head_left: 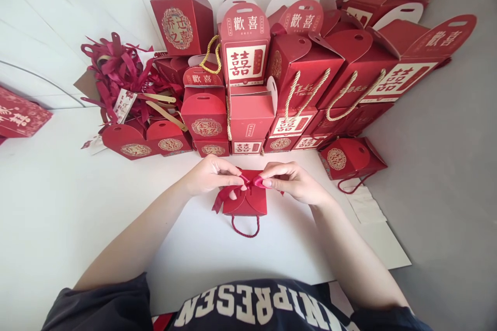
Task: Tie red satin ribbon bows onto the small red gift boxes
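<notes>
A small red gift box stands on the white table in front of me, with a dark red rope handle hanging toward me. A magenta ribbon is looped in a bow over the box's top flaps. On the bow's left side, my left hand pinches one loop between thumb and fingers. My right hand grips the opposite loop the same way. One ribbon tail hangs at the left of the box, and a short end shows on the right. The knot is partly hidden by my fingers.
Stacked red gift boxes line the wall behind. Loose magenta ribbons are heaped in an open box at the left. Another small box with a rope handle sits at the right by white paper. A red patterned box lies far left.
</notes>
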Tool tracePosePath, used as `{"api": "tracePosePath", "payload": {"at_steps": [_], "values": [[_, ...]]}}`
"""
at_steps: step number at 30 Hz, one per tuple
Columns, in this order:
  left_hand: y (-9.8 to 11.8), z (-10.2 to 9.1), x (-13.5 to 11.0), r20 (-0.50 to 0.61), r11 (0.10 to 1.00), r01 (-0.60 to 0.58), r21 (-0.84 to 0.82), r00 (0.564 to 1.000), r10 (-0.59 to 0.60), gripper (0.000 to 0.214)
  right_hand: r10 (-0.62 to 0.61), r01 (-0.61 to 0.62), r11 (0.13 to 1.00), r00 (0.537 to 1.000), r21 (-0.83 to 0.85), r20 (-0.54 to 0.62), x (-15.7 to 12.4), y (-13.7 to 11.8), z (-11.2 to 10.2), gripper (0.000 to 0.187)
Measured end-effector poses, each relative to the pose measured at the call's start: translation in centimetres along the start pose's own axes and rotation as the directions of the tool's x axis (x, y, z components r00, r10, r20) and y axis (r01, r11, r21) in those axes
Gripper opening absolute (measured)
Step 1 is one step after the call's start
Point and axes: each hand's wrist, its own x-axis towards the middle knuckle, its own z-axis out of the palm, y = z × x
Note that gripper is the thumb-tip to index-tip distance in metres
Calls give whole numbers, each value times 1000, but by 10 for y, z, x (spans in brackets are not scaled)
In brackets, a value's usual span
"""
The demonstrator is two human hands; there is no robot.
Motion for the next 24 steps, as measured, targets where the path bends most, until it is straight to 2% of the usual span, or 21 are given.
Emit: {"api": "tracePosePath", "payload": {"at_steps": [6, 9, 15, 20, 24], "values": [[-3, 3, 5, 37, 1000, -7, -15, 999, 8, 21, 48, -53, 993, 998, 101, 49, -1, 5, 2, 22], [-2, 3, 6, 58, 1000, 8, 7, 998, -8, 24, 37, -43, 996, 997, 81, 67, 0, 5, 5, 25], [0, 4, 4, 67, 995, 21, 97, 997, -27, 26, -18, 25, 982, 999, -187, 40, 2, -4, 16, 25], [3, 6, 2, 46, 989, 26, 149, 998, -33, 27, -149, 148, 880, 988, -452, 34, 3, -9, 26, 23], [7, 9, 1, 37, 980, 11, 200, 999, -19, 25, -154, 143, 824, 988, -548, 26, 1, -10, 30, 22]]}}
